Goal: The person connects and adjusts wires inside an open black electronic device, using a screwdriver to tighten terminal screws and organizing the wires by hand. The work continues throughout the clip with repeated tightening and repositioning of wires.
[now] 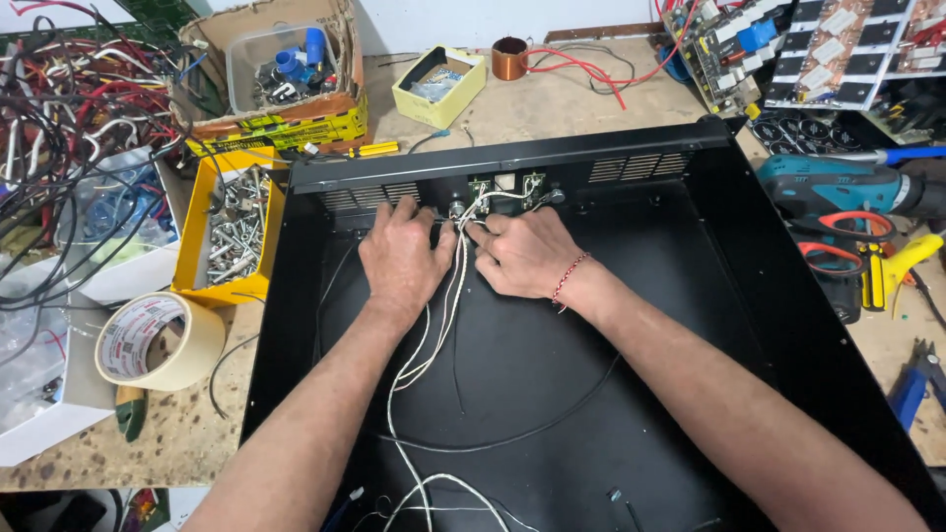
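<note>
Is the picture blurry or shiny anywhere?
Head view: sharp and evenly lit; both hands, left hand and right hand, look crisp over the white wires; the black metal case shows only faint sheen; edges bend slightly from the wide lens.

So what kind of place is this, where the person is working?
Probably an electronics repair workshop. Both hands, left hand and right hand, work on white wires inside a black metal case. Circuit boards and a tangle of cables crowd the bench.

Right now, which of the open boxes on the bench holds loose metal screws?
The yellow tray left of the black chassis; the pale yellow box holds bags instead.
</note>
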